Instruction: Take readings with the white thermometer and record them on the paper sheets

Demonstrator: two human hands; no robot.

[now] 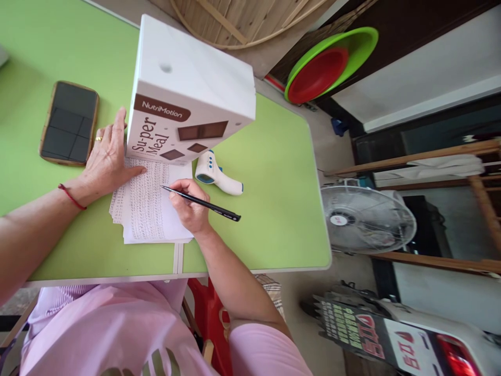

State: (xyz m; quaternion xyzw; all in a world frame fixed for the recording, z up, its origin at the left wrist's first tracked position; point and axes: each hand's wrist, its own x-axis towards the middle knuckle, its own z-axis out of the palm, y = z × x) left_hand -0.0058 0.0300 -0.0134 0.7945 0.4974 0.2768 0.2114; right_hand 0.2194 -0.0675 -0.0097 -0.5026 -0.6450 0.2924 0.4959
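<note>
My right hand point(190, 208) grips a black pen point(211, 206), its tip at the written part of a white paper sheet point(145, 209). Rows of small handwriting cover the left part of this sheet, which lies on a loose stack; the right part is blank. My left hand point(107, 156) lies with fingers spread, its thumb on the paper and its fingers beside a white NutriMotion box point(191, 78). The box stands at the far end of the sheets and hides their top. Left of that hand is a dark-screened phone point(69, 122) in a worn case.
A white infrared thermometer point(217, 175) lies right of the paper on the green table point(282, 209). Beyond the table stand a fan point(368, 219), green and red basins point(319, 68) and a round wooden board point(250, 21). A red chair point(211, 324) is below the table edge.
</note>
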